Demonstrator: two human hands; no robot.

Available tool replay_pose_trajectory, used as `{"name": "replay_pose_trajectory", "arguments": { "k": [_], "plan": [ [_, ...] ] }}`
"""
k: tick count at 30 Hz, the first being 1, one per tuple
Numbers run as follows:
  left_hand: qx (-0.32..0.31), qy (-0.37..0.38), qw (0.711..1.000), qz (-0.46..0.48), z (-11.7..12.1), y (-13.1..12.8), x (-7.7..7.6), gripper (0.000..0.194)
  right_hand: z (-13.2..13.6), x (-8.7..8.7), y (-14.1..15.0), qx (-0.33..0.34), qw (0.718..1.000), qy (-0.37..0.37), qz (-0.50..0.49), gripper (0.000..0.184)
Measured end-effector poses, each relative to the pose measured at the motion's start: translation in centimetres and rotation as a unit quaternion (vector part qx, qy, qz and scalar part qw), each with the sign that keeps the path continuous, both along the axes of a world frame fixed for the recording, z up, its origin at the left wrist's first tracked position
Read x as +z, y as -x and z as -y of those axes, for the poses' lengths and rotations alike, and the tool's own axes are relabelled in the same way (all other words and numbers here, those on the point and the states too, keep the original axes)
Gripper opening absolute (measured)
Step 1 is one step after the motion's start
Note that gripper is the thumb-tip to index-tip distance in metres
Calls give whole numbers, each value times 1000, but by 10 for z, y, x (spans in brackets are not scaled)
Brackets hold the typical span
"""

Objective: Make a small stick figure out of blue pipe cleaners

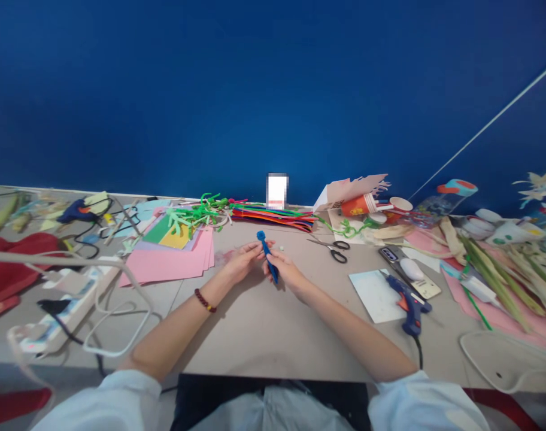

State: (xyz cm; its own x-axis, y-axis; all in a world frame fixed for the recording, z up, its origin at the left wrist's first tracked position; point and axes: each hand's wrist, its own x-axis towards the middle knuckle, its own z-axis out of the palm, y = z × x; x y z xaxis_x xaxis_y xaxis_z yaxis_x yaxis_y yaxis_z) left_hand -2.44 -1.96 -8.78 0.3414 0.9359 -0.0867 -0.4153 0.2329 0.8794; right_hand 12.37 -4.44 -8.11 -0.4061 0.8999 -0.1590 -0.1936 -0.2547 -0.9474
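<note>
Between my two hands stands a blue pipe cleaner bundle (264, 245), tilted, with a small curled knob at its top and its lower end sticking out below the fingers. My left hand (243, 262) pinches it from the left near the upper part. Closed round its lower half from the right is my right hand (287, 272). Behind them lies a stack of many-coloured pipe cleaners (273, 218) along the wall. Black-handled scissors (338, 251) rest open to the right of my hands.
A blue glue gun (410, 305) lies on a white sheet (374, 296) at right, beside a phone (392, 257). Pink paper (165, 263) and green pipe cleaner pieces (196, 215) are at left. A power strip (73, 305) with loose cables occupies the near left.
</note>
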Motion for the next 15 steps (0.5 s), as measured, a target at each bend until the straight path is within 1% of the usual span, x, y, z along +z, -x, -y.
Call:
{"name": "replay_pose_trajectory", "arguments": {
  "k": [2, 5, 7, 8, 10, 12, 14, 15],
  "plan": [
    [-16, 15, 1000, 17, 3, -1, 1, 31, 0, -4, 2, 3, 1000, 3, -19, 33],
    [-54, 34, 998, 29, 8, -3, 5, 34, 1, -9, 7, -9, 999, 27, -38, 39],
    [-52, 43, 997, 29, 10, -4, 9, 31, 3, -11, 8, -15, 999, 30, -29, 40],
    [-42, 46, 998, 29, 10, -5, 10, 29, 3, -11, 8, -19, 1000, 13, -11, 39],
    [-14, 49, 998, 33, 9, -5, 13, 27, 3, -10, 6, -41, 996, -59, 50, 34],
    [12, 42, 998, 37, 7, -5, 14, 25, 1, -6, 0, -92, 978, -149, 114, 26],
    [35, 34, 998, 31, 5, -4, 15, 23, -3, 0, -8, -149, 956, -211, 139, 16],
    [41, 36, 998, 22, 5, -4, 15, 23, -5, 3, -13, -166, 949, -230, 139, 19]
  ]
}}
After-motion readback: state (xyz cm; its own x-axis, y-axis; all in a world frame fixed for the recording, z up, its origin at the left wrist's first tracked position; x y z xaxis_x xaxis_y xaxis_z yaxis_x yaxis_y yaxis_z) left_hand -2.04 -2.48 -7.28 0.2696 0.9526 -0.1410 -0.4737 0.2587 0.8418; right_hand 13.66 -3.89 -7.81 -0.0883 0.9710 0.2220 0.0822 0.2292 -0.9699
